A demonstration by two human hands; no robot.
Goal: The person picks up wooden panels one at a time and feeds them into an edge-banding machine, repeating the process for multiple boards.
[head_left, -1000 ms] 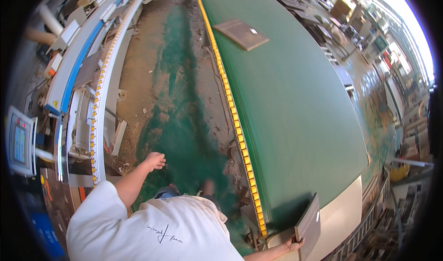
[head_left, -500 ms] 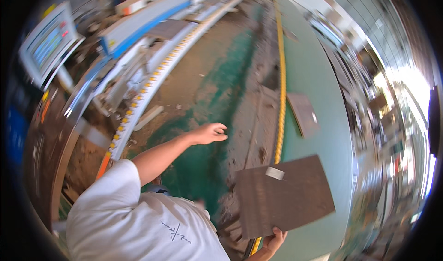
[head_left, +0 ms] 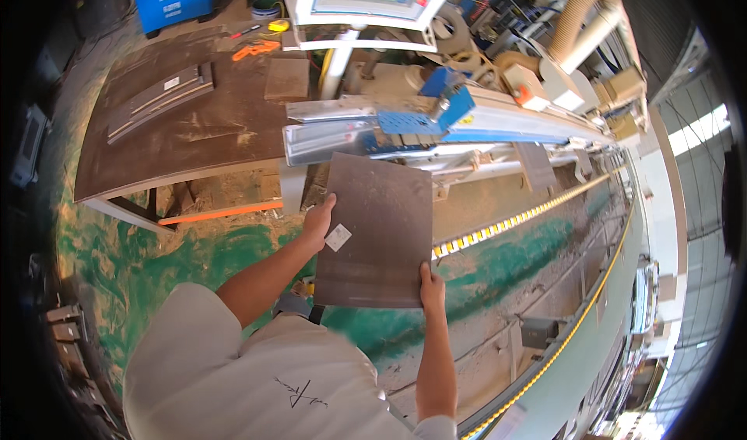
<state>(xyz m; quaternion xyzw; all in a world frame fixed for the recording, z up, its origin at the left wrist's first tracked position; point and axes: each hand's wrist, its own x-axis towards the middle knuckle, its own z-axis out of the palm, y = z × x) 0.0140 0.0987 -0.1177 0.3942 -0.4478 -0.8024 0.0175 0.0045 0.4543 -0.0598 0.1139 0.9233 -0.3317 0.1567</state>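
A dark brown rectangular board (head_left: 381,234) with a small white label (head_left: 338,238) is held up in front of me. My left hand (head_left: 317,220) grips its left edge, thumb over the face beside the label. At the lower right corner my right hand (head_left: 432,287) is closed on the board's edge, the fingers mostly hidden behind it. The far end of the board overlaps the edge of the machine with a blue plate (head_left: 408,122); whether they touch I cannot tell.
To the left stands a brown worktable (head_left: 233,136) bearing stacked strips (head_left: 159,101) and a small brown board (head_left: 287,79). A control screen (head_left: 366,0) rises beyond it. A roller rail (head_left: 506,220) stretches right, and a green conveyor with a yellow edge (head_left: 568,339) runs along the right.
I have turned left, toward the worktable and control screen. The board moved from above the green conveyor to in front of me, and my left hand has taken hold of it.
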